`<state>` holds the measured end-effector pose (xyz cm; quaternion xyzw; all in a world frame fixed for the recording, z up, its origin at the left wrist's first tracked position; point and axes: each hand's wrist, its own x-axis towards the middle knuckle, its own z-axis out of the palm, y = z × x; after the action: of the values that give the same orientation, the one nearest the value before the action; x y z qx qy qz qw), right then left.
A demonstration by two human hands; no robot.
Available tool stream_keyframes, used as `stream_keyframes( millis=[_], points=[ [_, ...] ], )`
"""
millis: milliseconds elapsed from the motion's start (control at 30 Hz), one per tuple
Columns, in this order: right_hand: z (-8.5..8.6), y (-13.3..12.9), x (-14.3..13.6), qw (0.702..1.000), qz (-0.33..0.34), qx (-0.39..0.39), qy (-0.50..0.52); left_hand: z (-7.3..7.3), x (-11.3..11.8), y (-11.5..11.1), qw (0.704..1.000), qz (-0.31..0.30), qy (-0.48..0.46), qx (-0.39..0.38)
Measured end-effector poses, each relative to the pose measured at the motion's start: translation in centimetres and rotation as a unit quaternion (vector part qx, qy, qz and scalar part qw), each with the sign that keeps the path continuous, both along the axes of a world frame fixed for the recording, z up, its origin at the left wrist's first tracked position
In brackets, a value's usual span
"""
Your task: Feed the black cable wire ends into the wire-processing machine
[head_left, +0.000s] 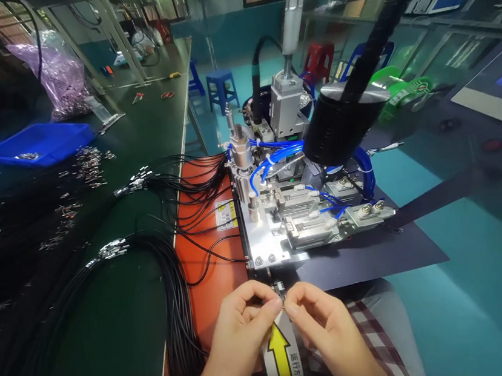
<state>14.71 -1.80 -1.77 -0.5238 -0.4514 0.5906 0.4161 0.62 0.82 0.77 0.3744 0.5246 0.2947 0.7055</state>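
Observation:
My left hand (243, 326) and my right hand (322, 322) meet at the front of a bench machine, thumbs and forefingers pinched with their tips almost touching. Whatever small thing sits between the fingertips is too small to make out. Just beyond them is the machine's metal plate (264, 241), which carries small pneumatic cylinders (313, 229) and blue air tubes (281, 154). Below the fingertips lies a white label (292, 335) with a yellow arrow (279, 355). Left of my hands, a thick bundle of black cables (175, 295) hangs over the table edge.
The dark green table (112, 327) holds cable bundles with metal ends (114, 247), a blue tray (39, 144) and a purple plastic bag (61, 77). An orange surface (217, 283) lies beside the machine. A black cylinder (339, 128) overhangs it. Stools (221, 88) stand behind.

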Motion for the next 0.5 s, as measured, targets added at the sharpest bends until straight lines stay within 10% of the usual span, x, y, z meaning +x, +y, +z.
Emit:
stream_keyframes(
  millis=[200,500],
  points=[
    [0.7,-0.3,0.8,0.949,0.018,0.246,-0.197,0.5,-0.1,-0.6,0.998,-0.005,0.047,0.046],
    [-0.1,1.0,1.5,0.999,0.042,-0.007,-0.024,0.4,-1.3,0.9,0.984,-0.113,0.105,0.087]
  ],
)
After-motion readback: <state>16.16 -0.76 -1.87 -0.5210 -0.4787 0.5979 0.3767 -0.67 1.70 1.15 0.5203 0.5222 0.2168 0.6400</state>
